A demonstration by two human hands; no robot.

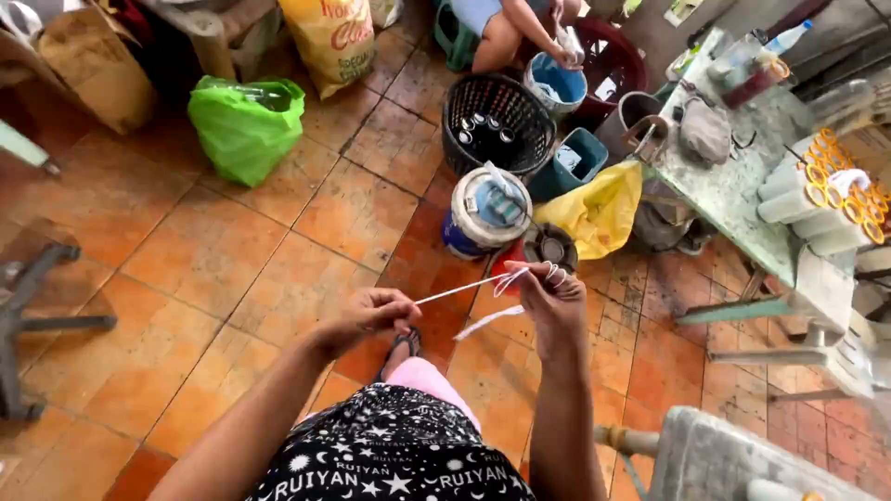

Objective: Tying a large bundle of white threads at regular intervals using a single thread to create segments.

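Left hand (371, 314): fingers pinched together on one end of a white cord (464, 288), held above the knee. Right hand (553, 297): fingers curled closed on the other end, with cord loops wound round the fingertips (554, 272). Cord runs taut between the two hands, rising slightly toward the right hand. A loose tail (487, 322) hangs off below the right hand, slanting down to the left.

Both hands are held in the air above an orange tiled floor (232, 260). On the floor just beyond the right hand: a white bucket (484, 215) with a blue base, a small round dark lid (549, 248), a yellow bag (594, 209). Further off: a black basket (497, 125) holding small dark round items, a teal tub (574, 160), a green bag (246, 125).

Right side: a worn green worktop (733, 186) carrying stacked white spools (817, 199) with orange cores.

Top of frame: another person, seated, hands (566, 42) over a blue bucket (557, 85).
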